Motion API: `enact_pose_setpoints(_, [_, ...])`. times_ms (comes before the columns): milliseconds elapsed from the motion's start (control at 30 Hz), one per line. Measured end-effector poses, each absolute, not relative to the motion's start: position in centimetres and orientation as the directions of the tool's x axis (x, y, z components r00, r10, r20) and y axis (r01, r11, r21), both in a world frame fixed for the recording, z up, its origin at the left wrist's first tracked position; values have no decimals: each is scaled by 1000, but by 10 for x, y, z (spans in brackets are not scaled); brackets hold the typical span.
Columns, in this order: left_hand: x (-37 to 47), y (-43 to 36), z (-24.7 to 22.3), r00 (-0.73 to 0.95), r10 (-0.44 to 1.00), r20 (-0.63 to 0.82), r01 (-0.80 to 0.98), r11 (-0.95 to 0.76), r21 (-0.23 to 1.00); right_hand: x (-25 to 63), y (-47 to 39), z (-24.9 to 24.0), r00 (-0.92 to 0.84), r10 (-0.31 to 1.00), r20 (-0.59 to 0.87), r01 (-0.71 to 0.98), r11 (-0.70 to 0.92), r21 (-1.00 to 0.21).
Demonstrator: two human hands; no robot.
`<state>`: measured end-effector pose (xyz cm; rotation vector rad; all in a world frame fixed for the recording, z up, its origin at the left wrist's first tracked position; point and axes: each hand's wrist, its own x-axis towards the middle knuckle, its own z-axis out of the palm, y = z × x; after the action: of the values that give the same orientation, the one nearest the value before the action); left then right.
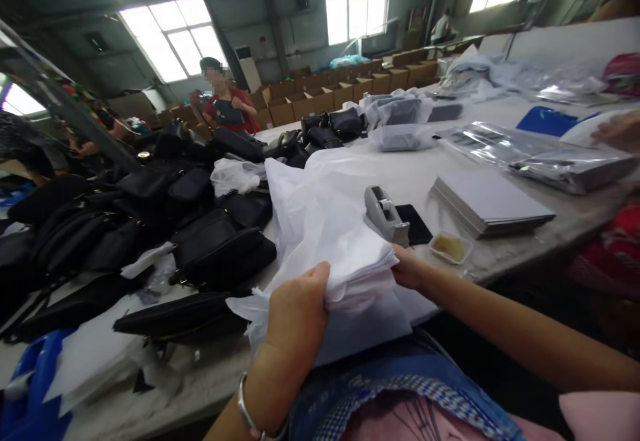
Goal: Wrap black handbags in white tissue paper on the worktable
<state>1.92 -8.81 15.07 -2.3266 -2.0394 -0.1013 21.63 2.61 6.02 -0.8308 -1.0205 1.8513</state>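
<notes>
My left hand (299, 314), with a silver bangle at the wrist, grips the near left side of a thick stack of thin white paper (345, 247). At the stack's right edge my right hand (407, 269) holds it too, its fingertips partly hidden behind the paper. The sheets are loose and crumpled toward the far side, spreading over the table. Black bags (220, 247) lie heaped just left of the paper. A grey tape dispenser (386, 217) stands right of it, beside a black phone (414, 223).
A small clear tray (451, 247) sits near the table edge, by a stack of grey boards (495, 201). Plastic-wrapped packages (540, 147) lie farther right, with a person's hand beyond. A blue crate (35, 387) is at lower left. Across the table, a person in red (245, 109) holds a bag.
</notes>
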Motion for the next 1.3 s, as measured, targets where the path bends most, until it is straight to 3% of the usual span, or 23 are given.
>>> enact_pose_setpoints(67, [31,-97,123,158,987,12,987,-159,30,235,2,41,-364,913,-185,-282,-297,-912])
enact_pose_setpoints(133, [41,-106,96,184,982,-37,981,-181,69,253,-18,21,-175,973,-149,-138,-174,-975])
enact_pose_setpoints(233, [49,-117,68,159,986,-46,982,-153,114,270,-43,5,63,977,202,174,189,-967])
enact_pose_setpoints(267, [51,-120,62,151,988,-42,982,-145,121,272,-50,6,40,940,338,288,313,-905])
enact_pose_setpoints(333, [53,-126,48,169,985,-37,978,-163,131,270,-63,14,-174,832,528,447,544,-710])
enact_pose_setpoints(400, [57,-131,30,230,973,-18,965,-226,134,264,-71,23,-487,669,562,455,743,-490])
enact_pose_setpoints(467, [62,-136,6,272,961,40,954,-275,118,258,-73,25,-709,516,480,382,854,-354])
enact_pose_setpoints(567, [69,-141,-31,275,951,141,952,-290,101,256,-66,10,-808,470,354,367,873,-320])
enact_pose_setpoints(633, [68,-144,-46,268,953,142,942,-290,171,262,-60,-5,-816,487,313,380,859,-344])
enact_pose_setpoints(767, [53,-153,-32,338,940,49,817,-319,480,277,-52,-22,-842,469,268,359,856,-371])
enact_pose_setpoints(833, [44,-154,-12,332,940,71,714,-300,633,278,-52,-18,-841,478,255,362,846,-392])
enact_pose_setpoints(933, [34,-145,10,101,982,157,565,-186,804,269,-54,-5,-800,550,238,418,797,-437])
enact_pose_setpoints(1033, [29,-131,5,-180,968,172,435,-78,897,252,-60,-1,-697,673,248,550,724,-416])
enact_pose_setpoints(1100, [26,-126,-10,-270,947,172,448,-35,893,244,-64,-8,-639,705,308,606,707,-364])
enact_pose_setpoints(1167, [24,-128,-26,-296,931,215,582,-3,813,243,-67,-21,-653,655,379,587,755,-292])
enact_pose_setpoints(1300, [16,-147,-47,-196,899,391,887,-8,462,260,-64,-43,-782,481,397,444,876,-186])
